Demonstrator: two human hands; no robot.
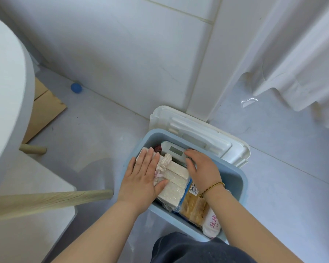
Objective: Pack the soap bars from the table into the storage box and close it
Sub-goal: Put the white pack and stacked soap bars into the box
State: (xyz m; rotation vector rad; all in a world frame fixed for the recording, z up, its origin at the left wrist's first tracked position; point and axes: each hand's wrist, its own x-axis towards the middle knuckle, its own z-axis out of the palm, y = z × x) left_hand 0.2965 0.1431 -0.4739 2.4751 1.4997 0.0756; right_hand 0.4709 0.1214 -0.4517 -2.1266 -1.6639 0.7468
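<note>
Pale, rough-textured rectangular soap bars are packed in the blue plastic storage box, long axes running lower left to upper right. The left hand is laid flat, fingers spread, on them; the right hand is rested loosely uncurled beside them, grasping nothing.

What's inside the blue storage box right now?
The storage box holds pale wrapped soap bars, a white device, and packets. The left hand and right hand cover part; lower layers are hidden.
</note>
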